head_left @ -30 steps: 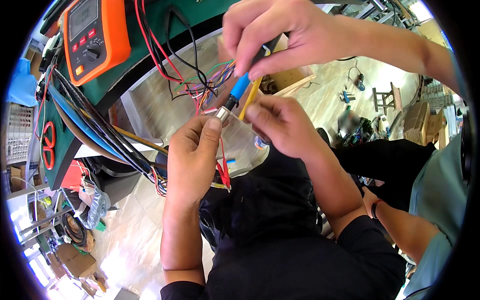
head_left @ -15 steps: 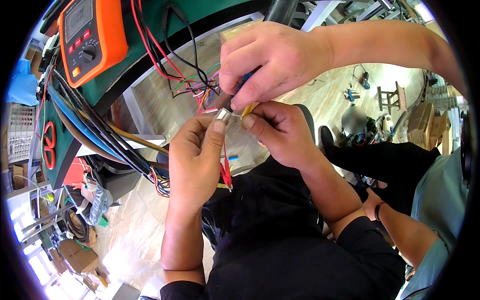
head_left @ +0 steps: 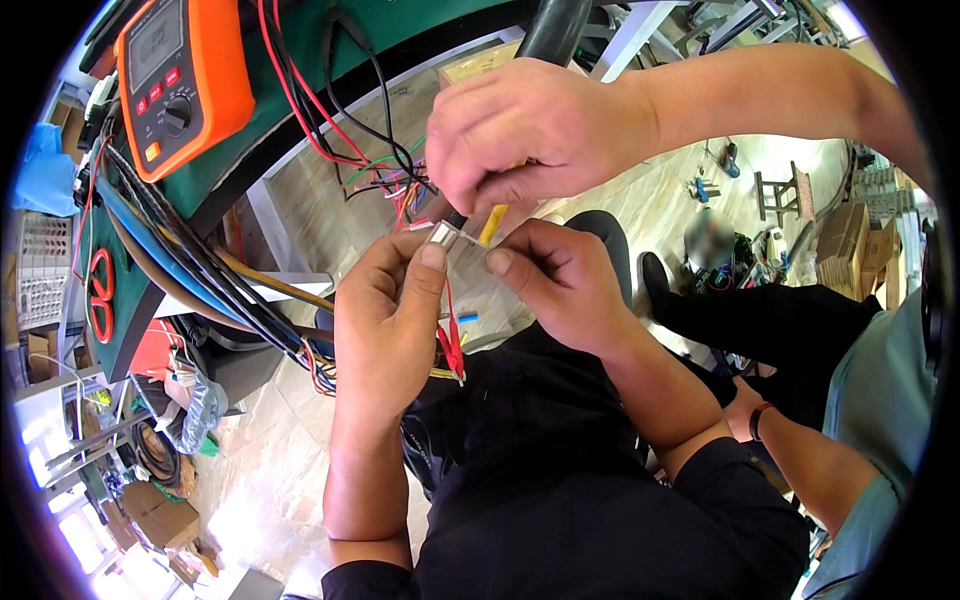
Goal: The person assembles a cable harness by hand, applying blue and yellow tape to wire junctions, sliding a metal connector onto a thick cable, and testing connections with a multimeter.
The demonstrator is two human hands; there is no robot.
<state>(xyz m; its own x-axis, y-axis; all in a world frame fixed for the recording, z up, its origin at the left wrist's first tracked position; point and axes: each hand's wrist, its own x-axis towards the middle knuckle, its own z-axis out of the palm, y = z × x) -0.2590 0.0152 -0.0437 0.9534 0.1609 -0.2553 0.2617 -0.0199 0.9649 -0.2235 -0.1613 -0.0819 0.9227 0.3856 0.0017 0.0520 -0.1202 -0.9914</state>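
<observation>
My left hand [head_left: 385, 310] pinches a small silvery rectangular connector [head_left: 442, 234] between thumb and forefinger. To its right, my right hand [head_left: 565, 280] has thumb and forefinger curled together; whatever may be between them is hidden. A yellow sleeve-like piece [head_left: 492, 225] stands between the connector and my right fingertips, with a thin pale strand by it. From the right, another person's hand [head_left: 540, 130] reaches over both of mine, fingers curled just above the connector. A dark tip [head_left: 456, 217] shows below those fingers. Red alligator clips [head_left: 452, 352] hang beside my left wrist.
An orange multimeter [head_left: 190, 80] lies on the green table [head_left: 290, 50], with red and black leads and thin coloured wires [head_left: 395, 180] beyond my hands. Thick cables [head_left: 190, 255] run along the left table edge near red-handled scissors [head_left: 101, 295]. A co-worker sits at right.
The other person's hand has shifted slightly left, and its blue-handled tool no longer shows. My right fingertips have moved down, away from the yellow piece. My left hand stays nearly still.
</observation>
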